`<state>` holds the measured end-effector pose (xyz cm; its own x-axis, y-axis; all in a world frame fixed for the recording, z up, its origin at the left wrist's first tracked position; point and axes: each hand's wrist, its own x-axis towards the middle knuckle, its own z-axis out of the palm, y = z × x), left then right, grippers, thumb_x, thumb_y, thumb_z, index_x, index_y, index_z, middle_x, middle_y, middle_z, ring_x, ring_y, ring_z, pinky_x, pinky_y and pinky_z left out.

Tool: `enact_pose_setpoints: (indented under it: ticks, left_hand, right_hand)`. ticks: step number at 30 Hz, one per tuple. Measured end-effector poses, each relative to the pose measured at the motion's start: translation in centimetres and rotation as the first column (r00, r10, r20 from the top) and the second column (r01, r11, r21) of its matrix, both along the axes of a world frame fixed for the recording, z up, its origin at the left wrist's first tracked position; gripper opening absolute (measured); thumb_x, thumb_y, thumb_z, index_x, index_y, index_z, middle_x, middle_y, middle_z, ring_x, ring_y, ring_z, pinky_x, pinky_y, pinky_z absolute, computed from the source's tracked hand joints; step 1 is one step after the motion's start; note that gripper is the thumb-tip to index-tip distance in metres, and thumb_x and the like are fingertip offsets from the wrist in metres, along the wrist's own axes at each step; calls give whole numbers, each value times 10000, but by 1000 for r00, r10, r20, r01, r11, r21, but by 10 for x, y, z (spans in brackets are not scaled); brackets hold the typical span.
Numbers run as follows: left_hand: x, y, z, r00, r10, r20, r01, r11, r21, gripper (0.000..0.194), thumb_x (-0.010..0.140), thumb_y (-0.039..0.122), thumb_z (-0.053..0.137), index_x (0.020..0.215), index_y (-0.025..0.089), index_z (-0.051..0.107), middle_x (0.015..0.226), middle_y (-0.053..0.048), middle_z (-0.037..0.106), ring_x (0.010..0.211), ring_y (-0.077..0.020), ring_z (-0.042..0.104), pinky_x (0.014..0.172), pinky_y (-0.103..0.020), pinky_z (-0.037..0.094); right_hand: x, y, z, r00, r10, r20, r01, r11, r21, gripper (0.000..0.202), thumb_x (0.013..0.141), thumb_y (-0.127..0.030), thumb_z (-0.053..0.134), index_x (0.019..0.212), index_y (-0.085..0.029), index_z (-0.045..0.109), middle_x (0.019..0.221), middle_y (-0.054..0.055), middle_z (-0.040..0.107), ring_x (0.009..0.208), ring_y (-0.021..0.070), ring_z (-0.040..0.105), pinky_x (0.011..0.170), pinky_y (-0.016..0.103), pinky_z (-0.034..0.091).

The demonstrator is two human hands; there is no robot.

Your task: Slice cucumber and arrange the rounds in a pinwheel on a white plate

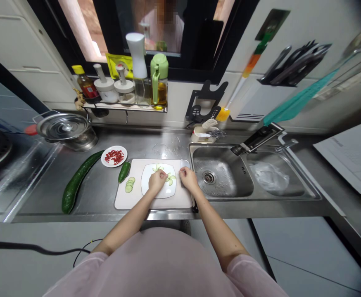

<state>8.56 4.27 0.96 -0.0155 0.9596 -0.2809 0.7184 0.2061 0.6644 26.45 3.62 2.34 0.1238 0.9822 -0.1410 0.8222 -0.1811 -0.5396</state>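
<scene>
My left hand [157,180] is over the white plate [167,193], its fingers pinched together beside thin pale-green cucumber pieces [171,178]; whatever it pinches is hidden. Just right of the plate's rim is my right hand [188,177], fingers curled together, their contents too small to make out. A knife lies along the right side of the cutting board [126,202], its blade [185,163] showing beyond my right hand and its dark handle [194,205] near the wrist. On the board's left are a stack of round cucumber slices [129,185] and a cut cucumber end [124,172].
A whole cucumber [77,183] and a small plate [114,163] of chopped red pieces lie left of the board. Behind them stands a lidded steel pot [81,138]. A double sink [220,165] with a tap [257,140] is at right. Bottles stand on the rack [131,108].
</scene>
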Motion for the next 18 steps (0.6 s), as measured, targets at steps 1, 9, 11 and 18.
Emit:
enact_pose_setpoints:
  ticks: [1, 9, 11, 18]
  left_hand:
    - [-2, -2, 1, 1000, 20, 24, -21, 1000, 11, 149, 832, 357, 583, 838, 219, 641, 771, 1, 670, 727, -145, 604, 628, -226, 377]
    - [-12, -43, 9, 978, 68, 197, -88, 991, 97, 213, 825, 402, 558, 835, 211, 650, 720, 18, 641, 650, -120, 570, 612, -207, 384]
    - [-14, -53, 12, 970, 73, 230, -96, 991, 91, 216, 823, 404, 557, 834, 210, 651, 713, 20, 637, 631, -111, 556, 609, -202, 390]
    - [-35, -75, 21, 946, 143, 291, -186, 974, 126, 243, 832, 416, 533, 838, 204, 652, 696, 19, 619, 593, -100, 521, 597, -196, 402]
  right_hand:
    - [2, -1, 0, 1000, -14, -10, 14, 1000, 22, 263, 884, -312, 452, 1002, -189, 652, 799, 25, 667, 741, 154, 581, 674, 219, 368]
    - [11, -23, -3, 985, -86, -148, 108, 983, 149, 328, 849, -367, 406, 945, -174, 654, 725, 28, 628, 694, 171, 562, 663, 233, 390]
    - [13, -29, -6, 976, -102, -190, 134, 978, 163, 343, 834, -397, 413, 925, -173, 655, 719, 33, 630, 682, 175, 559, 662, 241, 396]
    - [20, -39, -8, 945, -136, -298, 198, 961, 192, 403, 797, -462, 431, 914, -148, 655, 736, 63, 648, 684, 186, 568, 654, 260, 414]
